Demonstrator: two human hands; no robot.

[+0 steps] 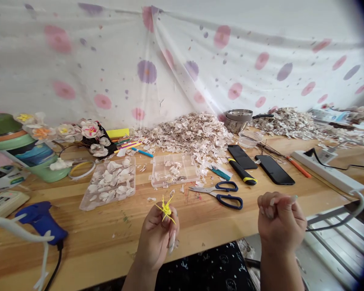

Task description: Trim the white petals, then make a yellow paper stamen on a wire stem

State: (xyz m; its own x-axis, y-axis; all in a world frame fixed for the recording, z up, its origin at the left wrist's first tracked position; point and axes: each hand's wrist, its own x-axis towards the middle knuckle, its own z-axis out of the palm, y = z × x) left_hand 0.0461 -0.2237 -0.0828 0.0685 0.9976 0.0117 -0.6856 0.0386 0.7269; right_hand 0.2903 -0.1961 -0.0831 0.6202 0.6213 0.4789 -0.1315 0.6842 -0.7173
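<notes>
Plainly, the hands are held well apart above the bench (91, 238). A small yellow stamen cluster (166, 209) is pinched upright between the fingers of the left hand (155, 238). The right hand (280, 221) is curled closed, and whether anything is held in it cannot be told. Scissors (218, 195) are laid on the bench beyond the hands, with a tray of white petals (134, 178) and a glue gun (41, 222) further left.
</notes>
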